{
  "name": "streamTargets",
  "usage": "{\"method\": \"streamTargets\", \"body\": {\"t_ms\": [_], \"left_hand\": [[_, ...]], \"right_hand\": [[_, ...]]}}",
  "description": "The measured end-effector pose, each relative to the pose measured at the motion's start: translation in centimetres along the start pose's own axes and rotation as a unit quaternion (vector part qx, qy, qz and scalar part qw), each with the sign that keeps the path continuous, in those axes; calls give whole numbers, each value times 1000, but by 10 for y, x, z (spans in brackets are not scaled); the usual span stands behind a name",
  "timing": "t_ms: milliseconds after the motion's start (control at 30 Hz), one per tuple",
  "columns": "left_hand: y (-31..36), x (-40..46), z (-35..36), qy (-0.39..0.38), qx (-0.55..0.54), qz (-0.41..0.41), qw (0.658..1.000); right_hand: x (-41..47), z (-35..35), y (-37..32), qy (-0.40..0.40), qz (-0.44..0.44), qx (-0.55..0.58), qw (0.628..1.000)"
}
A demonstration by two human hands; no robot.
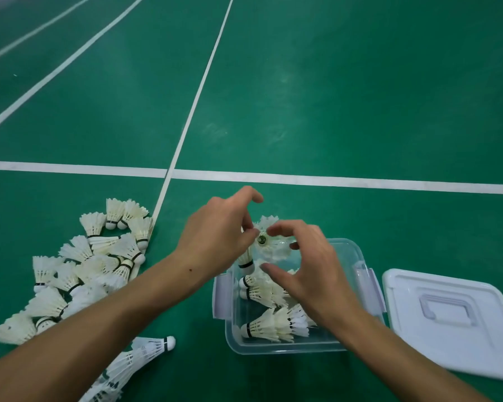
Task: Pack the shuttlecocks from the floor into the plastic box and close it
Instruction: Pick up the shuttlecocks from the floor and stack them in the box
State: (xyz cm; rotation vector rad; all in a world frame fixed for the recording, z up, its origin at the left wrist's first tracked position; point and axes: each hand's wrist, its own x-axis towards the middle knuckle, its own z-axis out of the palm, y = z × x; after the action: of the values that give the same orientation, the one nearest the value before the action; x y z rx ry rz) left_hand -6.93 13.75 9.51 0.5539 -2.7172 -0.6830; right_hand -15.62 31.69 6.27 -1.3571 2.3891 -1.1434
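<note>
Both hands steady shuttlecocks over the box (lid off).

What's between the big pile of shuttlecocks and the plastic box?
In the head view, the left forearm crosses that stretch above bare green floor; the pile and box are apart.

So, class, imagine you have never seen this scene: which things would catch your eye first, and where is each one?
First, the two hands, left hand and right hand, meeting over the clear plastic box at centre, around a shuttlecock held cork-up. Next, the white pile of shuttlecocks on the green floor to the left. The box's lid lies off, to its right.
</note>
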Motion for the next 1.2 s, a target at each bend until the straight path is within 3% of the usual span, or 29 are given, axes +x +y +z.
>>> {"method": "streamTargets", "body": {"t_ms": [300, 567, 1200], "left_hand": [[16, 8, 10, -40, -42, -10, 998], [-14, -10, -10, 24, -55, -54, 997], [-24, -28, -2, 9, -44, -23, 999]], "right_hand": [[-9, 7, 36, 45, 22, -1, 999], [-37, 8, 74, 65, 128, 18, 990], [-13, 59, 93, -94, 127, 3, 987]]}}
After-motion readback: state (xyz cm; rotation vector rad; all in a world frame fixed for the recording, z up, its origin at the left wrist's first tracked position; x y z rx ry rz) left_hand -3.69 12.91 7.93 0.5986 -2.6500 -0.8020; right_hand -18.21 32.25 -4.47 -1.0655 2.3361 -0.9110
